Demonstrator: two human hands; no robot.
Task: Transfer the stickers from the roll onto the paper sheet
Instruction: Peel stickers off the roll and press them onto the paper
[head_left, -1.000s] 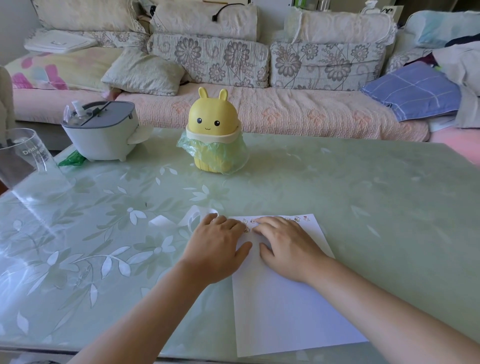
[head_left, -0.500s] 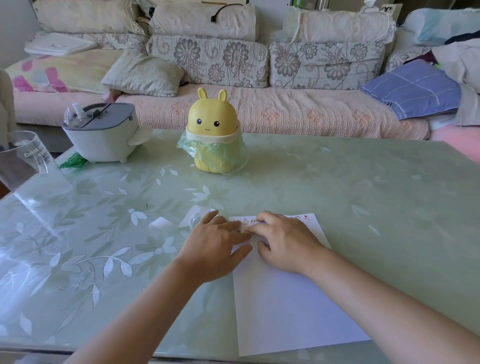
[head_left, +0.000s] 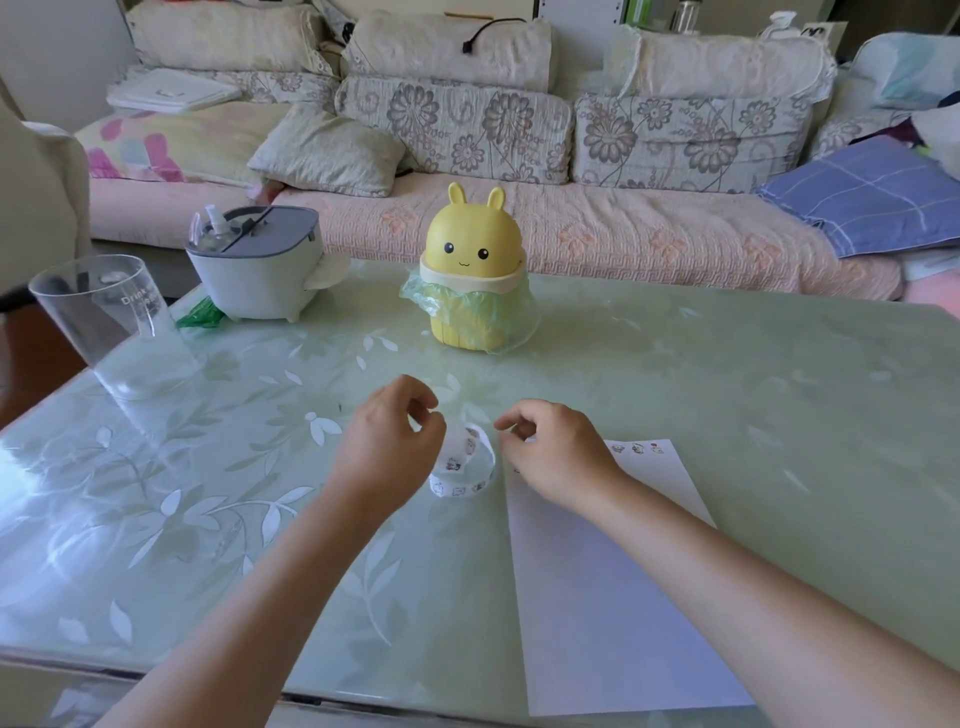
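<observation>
The sheet (head_left: 618, 597) lies flat at the near edge of the bench (head_left: 779, 389), right of centre, its long axis running from that edge away toward the sofa, leaning slightly left. A few stickers (head_left: 638, 448) sit in a row along its far edge. The right hand (head_left: 558, 452) hovers over the sheet's far left corner, thumb and forefinger pinched together; whether a sticker is between them cannot be told. Just left of the sheet the roll (head_left: 464, 464) curls in a loose loop, its printed strip rising to the left hand (head_left: 392, 441), whose grip is closed on the strip's upper end. The two hands are near but apart, with the loop between them. The bench top is pale green glass with a white leaf pattern. Farther out, near the middle, stands a yellow bunny bin (head_left: 472, 270) with a green bag around it. Toward the far left corner sits a grey box (head_left: 257, 265), and at the left edge a clear cup (head_left: 111, 322). Beyond the bench a floral sofa (head_left: 519, 130) carries cushions and a blue blanket (head_left: 867, 197).
</observation>
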